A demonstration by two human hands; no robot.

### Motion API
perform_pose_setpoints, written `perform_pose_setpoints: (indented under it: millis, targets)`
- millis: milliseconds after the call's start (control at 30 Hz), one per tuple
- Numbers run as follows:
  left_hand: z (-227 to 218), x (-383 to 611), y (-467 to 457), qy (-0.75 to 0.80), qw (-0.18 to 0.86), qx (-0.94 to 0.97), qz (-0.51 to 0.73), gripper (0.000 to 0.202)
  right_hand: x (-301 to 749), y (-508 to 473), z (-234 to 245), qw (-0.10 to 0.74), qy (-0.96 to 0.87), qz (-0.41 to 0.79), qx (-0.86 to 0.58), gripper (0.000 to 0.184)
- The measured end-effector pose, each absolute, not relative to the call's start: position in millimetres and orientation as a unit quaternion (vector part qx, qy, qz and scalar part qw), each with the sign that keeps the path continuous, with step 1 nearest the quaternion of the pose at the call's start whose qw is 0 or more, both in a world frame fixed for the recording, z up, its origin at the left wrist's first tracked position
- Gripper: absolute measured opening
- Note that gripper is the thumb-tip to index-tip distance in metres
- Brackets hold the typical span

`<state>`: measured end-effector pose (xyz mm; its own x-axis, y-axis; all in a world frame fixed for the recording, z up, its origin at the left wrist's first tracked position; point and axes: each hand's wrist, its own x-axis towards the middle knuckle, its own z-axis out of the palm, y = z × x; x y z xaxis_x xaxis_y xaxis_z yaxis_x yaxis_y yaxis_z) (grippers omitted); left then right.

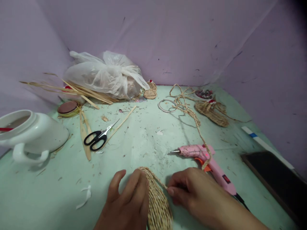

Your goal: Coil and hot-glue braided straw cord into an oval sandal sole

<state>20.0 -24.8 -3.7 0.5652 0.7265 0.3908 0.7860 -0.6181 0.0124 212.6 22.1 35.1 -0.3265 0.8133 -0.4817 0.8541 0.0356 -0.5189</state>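
A sole-shaped woven straw piece (159,204) lies on the table at the bottom centre, its rows of braided cord running lengthwise. My left hand (129,199) holds it at the left side and top edge, hiding part of it. My right hand (194,191) pinches the straw cord (157,179) between thumb and forefinger, keeping it stretched from the rounded top along the right edge. Just beyond the right hand rests a pink glue gun (194,151), nozzle pointing left, a small red light glowing on it. A length of loose cord (202,137) trails over its body.
Black-handled scissors (98,139) and flat straw strips (85,140) lie left, near a white pot (40,131). Behind are a plastic bag (103,75), a ring (166,106) and a small woven slipper (211,111). A dark slab (271,182) lies right.
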Motion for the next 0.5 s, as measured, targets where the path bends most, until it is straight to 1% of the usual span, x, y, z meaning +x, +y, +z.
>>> perform_pose_setpoints:
  millis: [100, 200, 300, 400, 500]
  targets:
    - [-5.7, 18.6, -25.2, -0.422, 0.088, -0.884, -0.179, 0.025, 214.4, 20.1, 30.1, -0.021, 0.692, -0.403, 0.598, 0.011]
    - [-6.0, 18.2, -24.9, -0.419, 0.091, -0.886, -0.175, 0.024, 213.9, 17.2, 28.4, -0.042, 0.700, -0.399, 0.591, 0.013]
    - [-5.8, 18.4, -24.6, -0.416, 0.094, -0.886, -0.179, 0.024, 212.9, 14.1, 26.8, -0.078, 0.743, -0.354, 0.563, 0.018]
    - [-6.3, 18.0, -24.8, -0.413, 0.096, -0.887, -0.180, 0.024, 211.3, 10.8, 23.7, -0.074, 0.772, -0.304, 0.553, 0.024]
    - [-6.9, 17.0, -24.8, -0.412, 0.092, -0.891, -0.164, 0.024, 207.9, 7.7, 20.3, -0.060, 0.790, -0.284, 0.539, 0.026]
